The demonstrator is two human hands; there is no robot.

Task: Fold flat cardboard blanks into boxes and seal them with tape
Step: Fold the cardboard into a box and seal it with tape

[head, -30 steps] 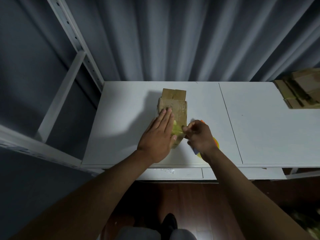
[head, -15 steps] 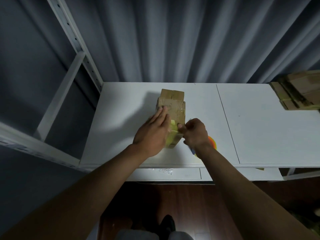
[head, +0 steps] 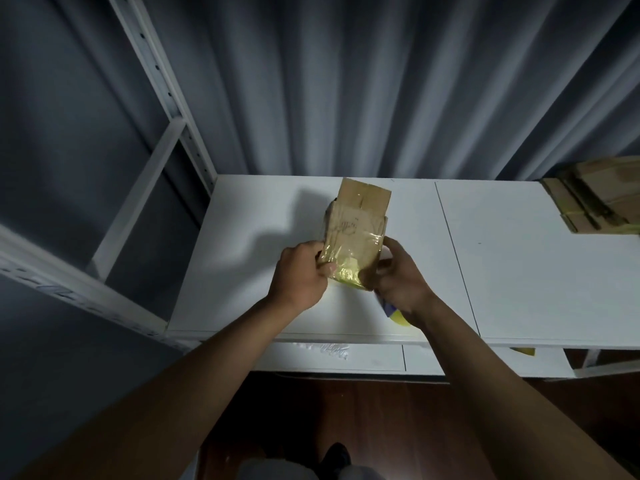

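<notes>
A small cardboard box (head: 356, 233) is held up over the white table (head: 242, 254), near the middle of the view; its near end is wrapped in shiny yellow tape (head: 346, 271), and its far end, at 12 o'clock, has open flaps sticking up; it is tilted a little, with the far end leaning toward 1 o'clock. The box is gripped at its near left corner by the left hand (head: 299, 275), with the thumb laid on the taped top and the other fingers curled under the side; the near right corner is gripped by the right hand (head: 398, 275), with its fingers bent round the edge. A bit of a yellow and blue thing (head: 394, 311) is seen just under the right wrist, at 5 o'clock from the box; what it is cannot be told, nor whether it is held. A stack of flat cardboard blanks (head: 595, 195) is seen on the table at 2 o'clock, well apart from the box; grey curtains (head: 346, 81) hang behind the table at 12 o'clock; a white metal rack (head: 156, 98) stands at 10 o'clock.
</notes>
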